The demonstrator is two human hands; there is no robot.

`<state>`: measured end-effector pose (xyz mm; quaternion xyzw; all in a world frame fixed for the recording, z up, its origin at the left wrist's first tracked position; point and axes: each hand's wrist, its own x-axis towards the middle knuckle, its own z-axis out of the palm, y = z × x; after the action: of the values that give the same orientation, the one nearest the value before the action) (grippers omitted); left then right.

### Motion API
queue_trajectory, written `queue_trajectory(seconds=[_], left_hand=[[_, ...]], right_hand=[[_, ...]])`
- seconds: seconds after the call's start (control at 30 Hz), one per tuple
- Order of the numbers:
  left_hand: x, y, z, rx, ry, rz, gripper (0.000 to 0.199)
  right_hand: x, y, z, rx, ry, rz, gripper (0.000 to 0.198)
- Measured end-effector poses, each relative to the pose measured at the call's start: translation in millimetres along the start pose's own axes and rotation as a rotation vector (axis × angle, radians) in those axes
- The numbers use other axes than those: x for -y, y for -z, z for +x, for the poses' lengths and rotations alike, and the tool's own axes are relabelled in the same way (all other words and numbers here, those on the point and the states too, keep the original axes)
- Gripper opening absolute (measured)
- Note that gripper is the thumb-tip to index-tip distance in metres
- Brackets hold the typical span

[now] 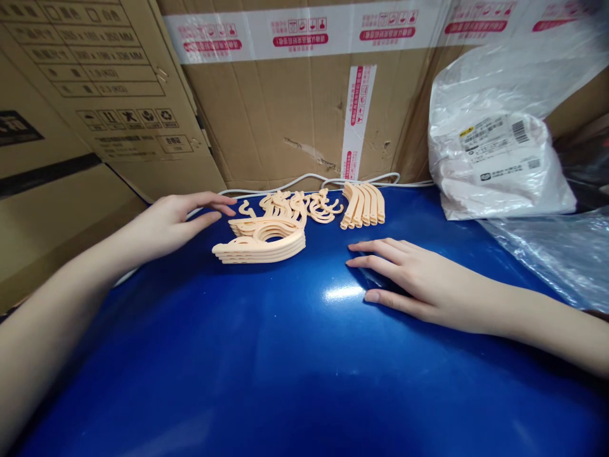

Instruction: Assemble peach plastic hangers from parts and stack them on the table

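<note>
My left hand (174, 219) is open at the back left, its fingertips close to a small cream plastic hook (246, 208); whether they touch it I cannot tell. Just right of it, a stack of curved cream plastic pieces (266, 252), like folding-hanger parts, lies in layers. Behind that stack are several more cream hooks (285, 203) in a loose cluster. To the right of the cluster, several curved cream arms (364, 204) lie side by side. My right hand (404, 276) rests open and palm down, fingers apart, in front of those arms and holding nothing.
The blue tabletop (266, 368) is glossy. A large cardboard box (285, 108) with red-and-white tape stands behind the parts, and another carton (118, 95) is at the left. A white cable (266, 189) runs along the back. A plastic bag (499, 152) sits at the back right.
</note>
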<state>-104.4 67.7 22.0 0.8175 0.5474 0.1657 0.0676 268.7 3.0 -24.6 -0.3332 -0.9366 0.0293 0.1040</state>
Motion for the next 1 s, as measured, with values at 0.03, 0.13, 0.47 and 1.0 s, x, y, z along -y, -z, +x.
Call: queue_trajectory(seconds=[0.03, 0.13, 0.47, 1.0], left_hand=[[-3.5, 1.2, -1.3, -0.014, 0.009, -0.004, 0.05], [-16.0, 4.5, -5.8, -0.072, 0.038, -0.02, 0.049], [-60.2, -3.6, -20.4, -0.28, -0.229, 0.048, 0.04], [-109.9, -71.0, -42.4, 0.216, -0.57, -0.062, 0.054]], right_hand=[[0.0, 0.0, -0.1, 0.0, -0.001, 0.0, 0.046], [0.2, -0.1, 0.1, -0.006, -0.002, 0.007, 0.045], [0.8, 0.6, 0.5, 0.005, -0.008, -0.005, 0.046], [0.1, 1.0, 2.4, 0.004, -0.019, 0.04, 0.046]])
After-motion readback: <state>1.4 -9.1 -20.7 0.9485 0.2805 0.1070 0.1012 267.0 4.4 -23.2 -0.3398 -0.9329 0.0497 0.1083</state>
